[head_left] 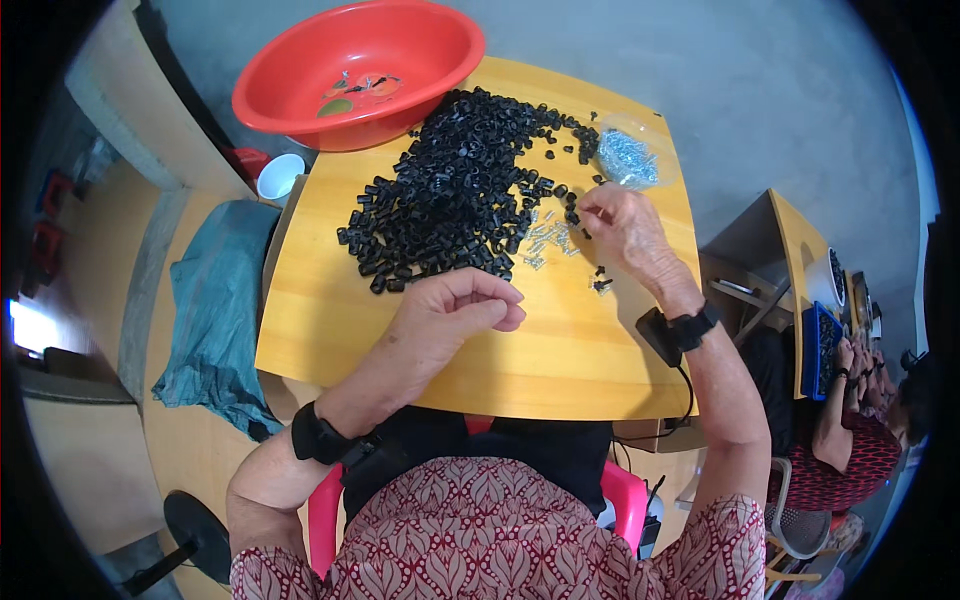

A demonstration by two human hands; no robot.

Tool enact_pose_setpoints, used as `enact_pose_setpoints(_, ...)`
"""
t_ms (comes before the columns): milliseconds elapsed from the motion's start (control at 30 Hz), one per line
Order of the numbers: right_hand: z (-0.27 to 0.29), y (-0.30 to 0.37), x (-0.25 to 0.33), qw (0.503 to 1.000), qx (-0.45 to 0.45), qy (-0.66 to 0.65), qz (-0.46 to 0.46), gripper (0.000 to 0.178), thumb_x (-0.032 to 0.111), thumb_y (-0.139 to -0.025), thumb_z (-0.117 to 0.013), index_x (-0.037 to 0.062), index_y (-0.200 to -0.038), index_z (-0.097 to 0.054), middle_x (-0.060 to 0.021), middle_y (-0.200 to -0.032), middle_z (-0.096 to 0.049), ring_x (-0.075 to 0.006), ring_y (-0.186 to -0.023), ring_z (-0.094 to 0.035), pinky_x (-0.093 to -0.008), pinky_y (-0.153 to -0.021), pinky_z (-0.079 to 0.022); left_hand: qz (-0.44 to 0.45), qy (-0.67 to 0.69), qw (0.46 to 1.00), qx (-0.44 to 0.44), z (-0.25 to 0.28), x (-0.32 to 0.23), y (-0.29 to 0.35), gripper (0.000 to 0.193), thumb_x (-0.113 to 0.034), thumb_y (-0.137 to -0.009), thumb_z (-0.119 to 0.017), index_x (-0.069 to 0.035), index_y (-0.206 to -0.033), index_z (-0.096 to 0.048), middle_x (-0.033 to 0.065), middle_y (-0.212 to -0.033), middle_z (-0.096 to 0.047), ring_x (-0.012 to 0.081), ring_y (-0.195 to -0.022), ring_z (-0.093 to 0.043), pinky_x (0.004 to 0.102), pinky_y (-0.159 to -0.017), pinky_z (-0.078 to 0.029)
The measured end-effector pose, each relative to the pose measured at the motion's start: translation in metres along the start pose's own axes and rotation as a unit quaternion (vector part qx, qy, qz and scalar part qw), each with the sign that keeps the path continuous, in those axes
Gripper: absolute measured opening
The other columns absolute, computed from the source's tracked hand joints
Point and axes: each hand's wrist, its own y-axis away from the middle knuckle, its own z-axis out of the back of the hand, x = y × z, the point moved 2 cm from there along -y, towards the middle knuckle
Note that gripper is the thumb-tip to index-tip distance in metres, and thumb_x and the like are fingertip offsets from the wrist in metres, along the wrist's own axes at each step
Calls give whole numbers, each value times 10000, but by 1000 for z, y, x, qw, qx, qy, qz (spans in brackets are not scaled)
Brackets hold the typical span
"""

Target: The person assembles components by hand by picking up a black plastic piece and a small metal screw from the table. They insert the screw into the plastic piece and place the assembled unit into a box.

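Observation:
A large heap of small black plastic caps (455,175) covers the left and middle of the yellow table. My left hand (440,320) hovers at the heap's near edge, its fingers curled together; whatever they may hold is hidden. Over the right side, my right hand (630,235) has thumb and fingertips pinched beside a few loose black pieces, and I cannot make out anything between them. Small silvery screws (547,238) lie scattered between the two hands. Beyond my right hand sits a clear plastic bag (627,158) full of similar silvery pieces. A few small parts (601,281) lie below my right wrist.
A red basin (290,100) with a few small pieces inside stands at the table's far left. Beside the yellow table (480,375) are a white bowl (281,175) and a green sack (215,300). Another person (840,455) sits at the right by a blue tray (822,350).

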Motion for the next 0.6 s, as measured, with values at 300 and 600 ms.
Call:
enact_pose_setpoints(300, -9, -4, -2, 998, 48, -15, -29, 131, 103, -823, -658, 18, -921, -679, -161, -912, -667, -350, -883, -650, -439, -798, -521, 16, -31, 999, -12, -8, 0, -23, 166, -82, -950, -579, -2, -1072, -657, 63, -993, -689, 125, -951, -640, 263, -895, -492)
enact_pose_setpoints(600, -14, -3, -5, 998, 57, -27, -9, 137, 66, -809, -669, 21, -939, -669, -160, -900, -660, -318, -839, -648, -408, -767, -520, -14, -67, 998, -8, -16, 5, -43, 170, -100, -962, -581, -6, -1084, -653, 50, -996, -688, 104, -945, -643, 243, -873, -498)
